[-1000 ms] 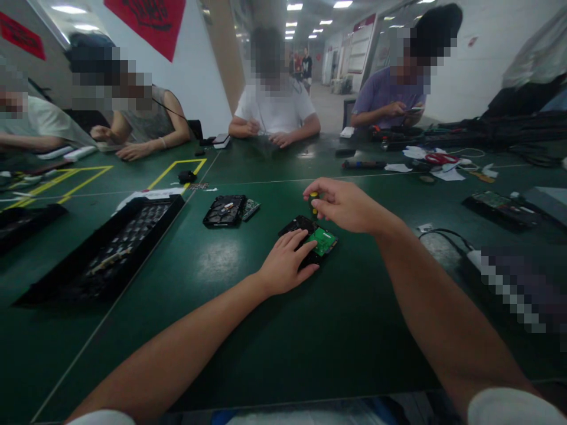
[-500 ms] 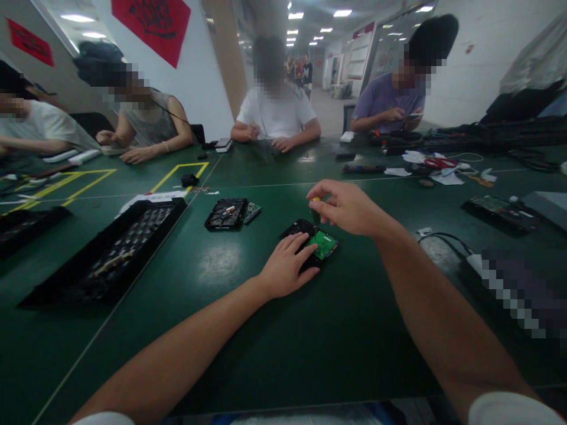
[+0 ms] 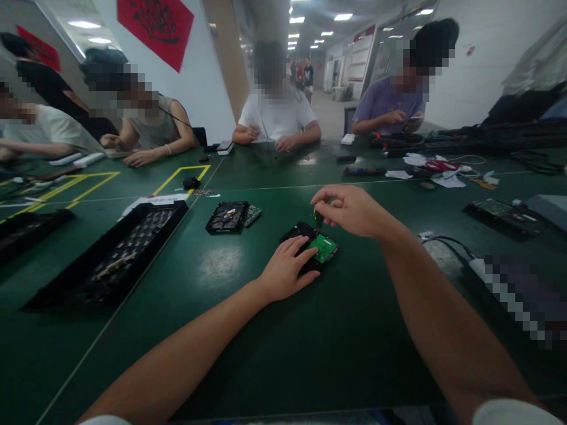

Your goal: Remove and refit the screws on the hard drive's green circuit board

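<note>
A black hard drive with a green circuit board (image 3: pixel 325 248) lies on the green table in front of me. My left hand (image 3: pixel 286 268) rests on its left and near side, fingers spread and pressing flat. Over the drive's far edge, my right hand (image 3: pixel 343 209) is closed round a small screwdriver (image 3: pixel 319 213) with a yellow and dark handle, held upright. Its shaft points down at the board; whether the tip sits in a screw I cannot tell. To the left lie another black hard drive (image 3: pixel 225 217) and a small loose circuit board (image 3: pixel 253 215).
A long black tray (image 3: pixel 170 221) with small parts stands on the left. To the right are a drive-like device (image 3: pixel 502 215) and a cable (image 3: pixel 452 241). Papers (image 3: pixel 449 179) and tools lie farther back. Several people sit across the table (image 3: pixel 248 354).
My right hand and the screwdriver have come slightly down and right, closer to the drive. My left hand stays on the drive. A person in black now shows at the far left.
</note>
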`<action>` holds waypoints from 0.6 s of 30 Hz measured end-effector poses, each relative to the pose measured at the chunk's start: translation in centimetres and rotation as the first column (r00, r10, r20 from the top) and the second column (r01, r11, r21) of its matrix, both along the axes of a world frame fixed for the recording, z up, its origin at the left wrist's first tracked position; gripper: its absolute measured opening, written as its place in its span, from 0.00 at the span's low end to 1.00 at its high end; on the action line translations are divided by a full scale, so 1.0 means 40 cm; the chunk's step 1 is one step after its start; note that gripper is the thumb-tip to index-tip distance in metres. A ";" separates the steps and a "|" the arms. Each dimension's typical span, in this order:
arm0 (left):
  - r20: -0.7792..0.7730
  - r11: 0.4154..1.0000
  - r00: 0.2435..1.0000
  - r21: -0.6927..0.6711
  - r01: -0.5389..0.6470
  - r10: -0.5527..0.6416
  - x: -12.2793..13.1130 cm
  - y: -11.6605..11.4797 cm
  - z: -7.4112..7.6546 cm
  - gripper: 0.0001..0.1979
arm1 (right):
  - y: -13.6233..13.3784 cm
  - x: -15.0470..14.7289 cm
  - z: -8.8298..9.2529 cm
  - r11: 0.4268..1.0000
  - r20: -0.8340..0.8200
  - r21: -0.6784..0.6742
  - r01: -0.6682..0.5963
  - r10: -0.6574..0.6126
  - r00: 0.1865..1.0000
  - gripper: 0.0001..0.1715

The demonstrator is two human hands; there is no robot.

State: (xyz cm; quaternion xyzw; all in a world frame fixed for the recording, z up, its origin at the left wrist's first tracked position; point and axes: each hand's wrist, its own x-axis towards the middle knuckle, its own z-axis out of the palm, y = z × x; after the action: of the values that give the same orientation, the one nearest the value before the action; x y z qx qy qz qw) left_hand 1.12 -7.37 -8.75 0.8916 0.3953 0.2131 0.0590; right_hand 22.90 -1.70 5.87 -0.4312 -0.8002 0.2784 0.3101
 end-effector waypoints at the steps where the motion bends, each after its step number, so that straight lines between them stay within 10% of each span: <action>1: 0.005 1.000 1.000 -0.001 -0.001 0.001 0.000 0.000 0.000 0.30 | 0.002 0.001 -0.001 1.000 0.001 -0.002 0.000 0.000 1.000 0.09; 18: 0.043 0.999 0.999 -0.037 0.021 -0.020 -0.009 0.006 0.000 0.28 | 0.017 0.023 -0.005 1.000 -0.013 -0.007 0.027 -0.027 1.000 0.08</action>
State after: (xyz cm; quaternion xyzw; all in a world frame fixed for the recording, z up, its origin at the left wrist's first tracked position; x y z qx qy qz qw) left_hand 0.75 -7.14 -8.77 0.8896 0.3888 0.2238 0.0863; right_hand 23.81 -1.01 5.67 -0.4411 -0.7914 0.2797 0.3176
